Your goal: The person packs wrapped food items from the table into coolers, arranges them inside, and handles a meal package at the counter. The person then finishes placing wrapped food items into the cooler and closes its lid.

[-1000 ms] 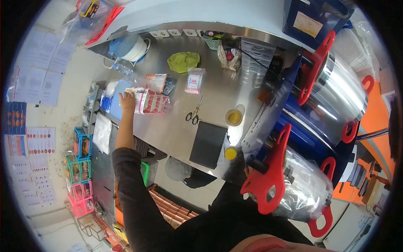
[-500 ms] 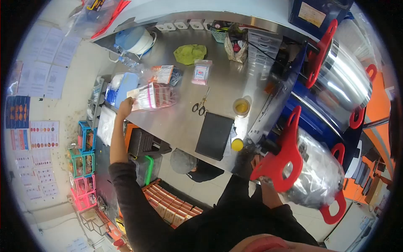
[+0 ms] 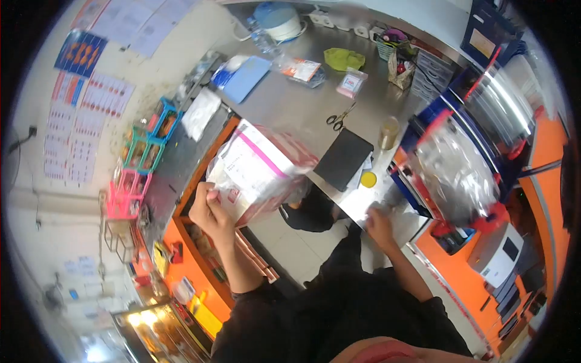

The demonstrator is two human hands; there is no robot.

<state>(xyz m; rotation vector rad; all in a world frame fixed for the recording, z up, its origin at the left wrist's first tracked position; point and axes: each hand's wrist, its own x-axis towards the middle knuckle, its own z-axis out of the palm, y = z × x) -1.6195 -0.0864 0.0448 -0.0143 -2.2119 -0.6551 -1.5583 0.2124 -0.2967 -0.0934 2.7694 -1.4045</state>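
My left hand (image 3: 212, 213) is closed on the corner of a clear plastic bag (image 3: 289, 150) with a white label and a pink strip. The bag hangs in the air in front of the steel table (image 3: 290, 100), its contents hard to make out. My right hand (image 3: 380, 225) is at the table's front edge, near a yellow round lid (image 3: 368, 179); its fingers are blurred. Close by on the table lie a black flat slab (image 3: 344, 158), scissors (image 3: 340, 117) and a glass jar (image 3: 388, 132).
A blue board (image 3: 247, 81), a green cloth (image 3: 344, 58) and a small packet (image 3: 351, 82) lie farther back. On the right are shiny pots with red handles (image 3: 491, 219). A person in black (image 3: 311, 212) is low behind the table edge. Colored baskets (image 3: 134, 184) line the left.
My left hand has lifted the bag off the table and drawn it toward me. The view has turned left. My right hand now shows clear of the red handles that partly covered it.
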